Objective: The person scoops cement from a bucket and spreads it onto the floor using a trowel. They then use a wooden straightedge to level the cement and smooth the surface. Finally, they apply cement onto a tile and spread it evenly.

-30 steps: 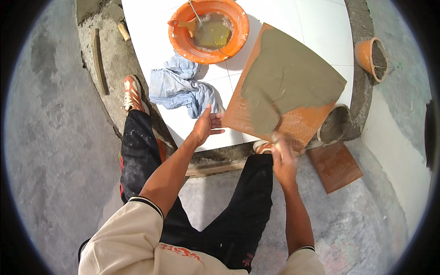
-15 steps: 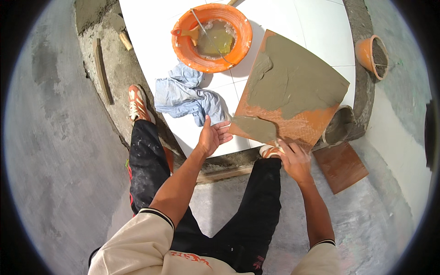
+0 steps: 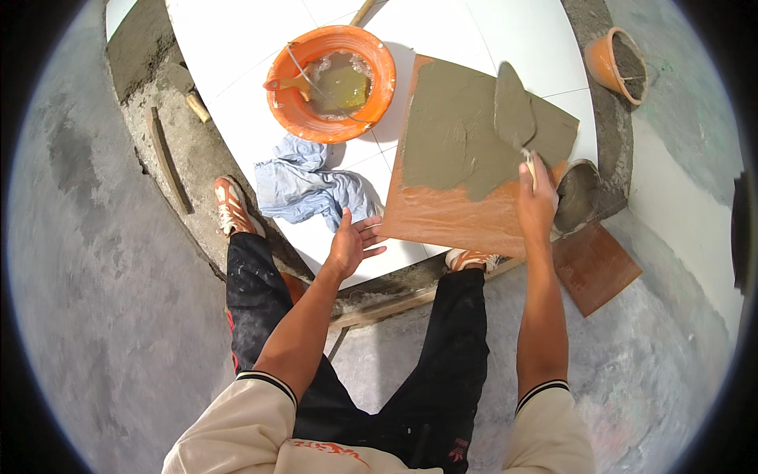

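Note:
A terracotta-coloured tile (image 3: 450,221) lies at an angle in front of me, its upper part coated with grey wet mortar (image 3: 450,126). My right hand (image 3: 537,193) is wrapped round the handle of a trowel (image 3: 513,107). The mortar-smeared blade rests on or just over the coating's right side. Bare tile shows along the near edge. By the tile's near left corner is my left hand (image 3: 353,245), palm up with fingers spread. Its fingertips reach the corner; whether they touch it, I cannot tell.
An orange bucket (image 3: 379,118) of cloudy water, with a brush (image 3: 288,83) in it, stands on white floor tiles (image 3: 253,39). Beside it lies a blue cloth (image 3: 300,189). At right are a mortar pail (image 3: 604,63), a grey-coated container (image 3: 576,197) and another brown tile (image 3: 596,268).
The trowel in my right hand has gone from the tile's near left edge up to its far right. Mortar looks smoother at the left. My left hand stays by the corner. The view has shifted.

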{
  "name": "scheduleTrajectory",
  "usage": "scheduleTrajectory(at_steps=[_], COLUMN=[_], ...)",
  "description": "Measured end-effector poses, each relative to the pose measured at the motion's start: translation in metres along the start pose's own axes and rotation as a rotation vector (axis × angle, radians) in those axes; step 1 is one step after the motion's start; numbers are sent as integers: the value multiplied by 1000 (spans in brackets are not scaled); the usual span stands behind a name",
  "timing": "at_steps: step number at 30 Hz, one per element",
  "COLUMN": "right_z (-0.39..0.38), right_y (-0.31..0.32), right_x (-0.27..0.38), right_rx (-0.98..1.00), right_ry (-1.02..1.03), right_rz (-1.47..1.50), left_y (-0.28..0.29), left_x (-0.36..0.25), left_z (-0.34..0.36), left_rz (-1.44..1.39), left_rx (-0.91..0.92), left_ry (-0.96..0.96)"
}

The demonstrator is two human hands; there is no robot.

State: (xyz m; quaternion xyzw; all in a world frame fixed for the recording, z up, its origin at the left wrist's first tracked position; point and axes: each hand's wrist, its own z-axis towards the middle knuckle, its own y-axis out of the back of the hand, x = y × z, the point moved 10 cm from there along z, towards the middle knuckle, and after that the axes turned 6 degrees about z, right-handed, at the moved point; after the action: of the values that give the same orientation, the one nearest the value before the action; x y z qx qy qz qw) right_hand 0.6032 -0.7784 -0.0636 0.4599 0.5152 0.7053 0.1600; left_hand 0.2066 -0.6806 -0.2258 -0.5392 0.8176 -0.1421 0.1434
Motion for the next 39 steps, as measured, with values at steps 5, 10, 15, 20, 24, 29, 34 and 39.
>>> scheduleTrajectory(at_steps=[5,10,15,20,24,29,34,39], right_z=[-86,-185,-180,-148,-150,-166,-196,-160], right_y=[-12,1,4,55,85,58,74,72], right_x=[-10,44,24,-51,-111,-164,-182,-157], right_rx=[500,560,211,-49,-201,-81,-183,7], right_ry=[-236,-134,-107,-352,-532,-718,-810,-930], right_rz=[287,235,-50,-100,-2,359,404,684], left_y=[3,5,10,3,3,-8,-3,2], left_x=[-1,4,2,-6,-2,0,-2,-3], left_z=[3,6,9,9,11,14,12,9], left_rz=[34,78,298,520,535,529,547,542], left_rx=[1,-19,-74,-189,-177,-215,-220,-234], left_ry=[-14,-31,-153,-215,-264,-292,-317,-315])
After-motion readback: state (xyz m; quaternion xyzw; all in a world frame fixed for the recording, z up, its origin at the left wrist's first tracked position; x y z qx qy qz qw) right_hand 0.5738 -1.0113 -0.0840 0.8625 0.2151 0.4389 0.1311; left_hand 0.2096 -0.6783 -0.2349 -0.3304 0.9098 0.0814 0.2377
